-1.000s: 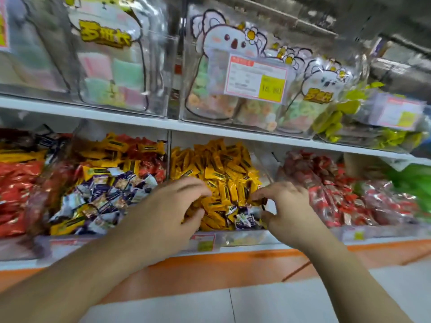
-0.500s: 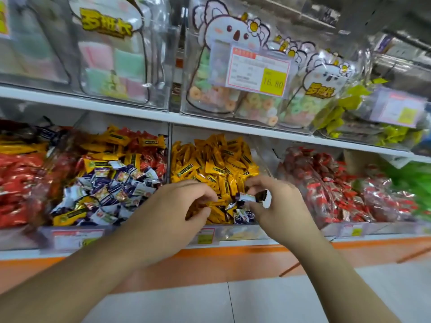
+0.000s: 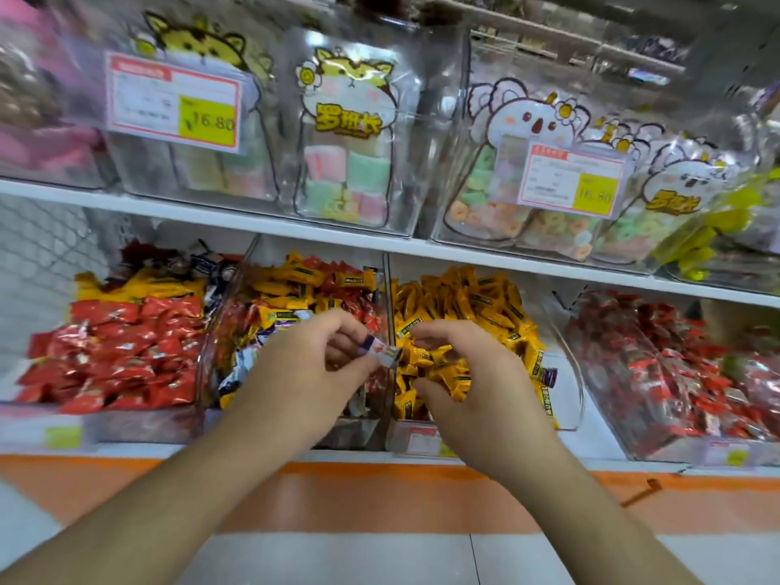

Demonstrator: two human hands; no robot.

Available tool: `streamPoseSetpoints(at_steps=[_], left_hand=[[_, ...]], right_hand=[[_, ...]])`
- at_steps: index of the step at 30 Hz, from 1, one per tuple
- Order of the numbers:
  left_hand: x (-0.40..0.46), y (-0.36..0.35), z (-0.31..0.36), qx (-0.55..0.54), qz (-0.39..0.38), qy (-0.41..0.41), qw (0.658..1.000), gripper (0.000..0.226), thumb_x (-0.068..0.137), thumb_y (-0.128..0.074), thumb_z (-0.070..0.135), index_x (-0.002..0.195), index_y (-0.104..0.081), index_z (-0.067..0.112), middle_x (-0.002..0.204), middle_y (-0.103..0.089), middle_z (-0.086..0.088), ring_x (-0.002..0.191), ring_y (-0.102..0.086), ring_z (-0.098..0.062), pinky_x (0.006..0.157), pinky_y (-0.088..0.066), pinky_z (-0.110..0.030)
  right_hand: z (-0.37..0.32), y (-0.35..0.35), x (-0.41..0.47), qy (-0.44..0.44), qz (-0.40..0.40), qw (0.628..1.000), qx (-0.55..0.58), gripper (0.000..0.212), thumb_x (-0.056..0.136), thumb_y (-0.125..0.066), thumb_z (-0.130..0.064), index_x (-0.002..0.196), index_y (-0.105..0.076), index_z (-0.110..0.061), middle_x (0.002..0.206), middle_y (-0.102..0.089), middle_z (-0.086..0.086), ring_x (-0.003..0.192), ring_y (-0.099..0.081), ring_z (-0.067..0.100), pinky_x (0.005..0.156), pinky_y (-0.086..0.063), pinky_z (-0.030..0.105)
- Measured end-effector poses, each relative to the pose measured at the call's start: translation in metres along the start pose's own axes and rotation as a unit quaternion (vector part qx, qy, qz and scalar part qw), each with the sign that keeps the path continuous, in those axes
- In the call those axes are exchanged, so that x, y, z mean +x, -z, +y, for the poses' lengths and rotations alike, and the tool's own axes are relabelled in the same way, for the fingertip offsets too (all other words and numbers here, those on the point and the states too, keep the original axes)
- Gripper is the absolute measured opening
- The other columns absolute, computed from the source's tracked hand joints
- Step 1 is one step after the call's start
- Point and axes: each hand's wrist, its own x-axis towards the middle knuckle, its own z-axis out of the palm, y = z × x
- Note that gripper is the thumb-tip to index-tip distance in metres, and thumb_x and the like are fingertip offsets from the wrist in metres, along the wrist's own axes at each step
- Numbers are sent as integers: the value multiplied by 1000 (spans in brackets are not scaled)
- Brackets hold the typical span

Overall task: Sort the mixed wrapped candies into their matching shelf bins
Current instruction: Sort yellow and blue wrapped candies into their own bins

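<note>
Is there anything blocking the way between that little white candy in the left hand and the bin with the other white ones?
Nothing visible does. The left hand pinches the white candy just above the mixed bin, whose top is open. The clear divider stands to its right, not in the path.

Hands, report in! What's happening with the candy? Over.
Left hand pinches white-and-blue candy. Right hand open over yellow candy bin. Nothing blocking.

A small white-and-blue wrapped candy (image 3: 382,352) is pinched at the left hand's fingers (image 3: 346,331), in front of the divider between two bins. Yellow-wrapped candies (image 3: 460,314) are heaped behind the right fingers (image 3: 439,331); mixed wrappers (image 3: 295,297) are piled behind the left.
</note>
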Motion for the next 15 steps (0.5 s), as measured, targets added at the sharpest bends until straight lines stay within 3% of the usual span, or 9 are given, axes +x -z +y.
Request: streamPoseSetpoints(at_steps=[4,7,9,12,15], left_hand=[[8,29,-11,100,44,-15,994,15,90,-76,27,94,-64,33,86,-65,20,82,-61,8,68,-51,-12],[9,30,-15,161,37,-35,986,19,92,-74,28,107,-63,32,101,-61,20,88,-58,1,73,-48,-15],[7,19,-12,184,5,-60,981,24,93,-71,30,114,-61,34,111,-53,24,97,-57,-5,76,-41,-17],[1,-1,-6,169,-62,-112,977,26,96,-65,34,119,-57,42,121,-48,32,108,-51,5,89,-43,-19],[-4,-21,-4,154,-108,-142,972,29,98,-60,36,126,-55,44,128,-48,33,121,-43,10,95,-33,-9]], right_hand=[[10,0,5,-19,2,1000,-18,43,91,-76,-17,128,-63,-34,118,-58,-25,108,-49,-17,87,-34,-3],[36,18,8,-43,24,997,-64,36,87,-79,-13,118,-70,-29,117,-61,-19,102,-50,-7,90,-36,8],[60,34,7,-52,61,990,-113,31,82,-80,-7,108,-73,-23,113,-64,-10,107,-57,8,93,-40,20],[103,53,6,-95,80,973,-195,29,78,-79,-3,103,-75,-18,119,-65,3,116,-57,29,98,-39,31],[137,57,5,-155,51,956,-245,25,80,-83,-15,104,-77,-18,134,-60,11,128,-50,38,107,-39,43]])
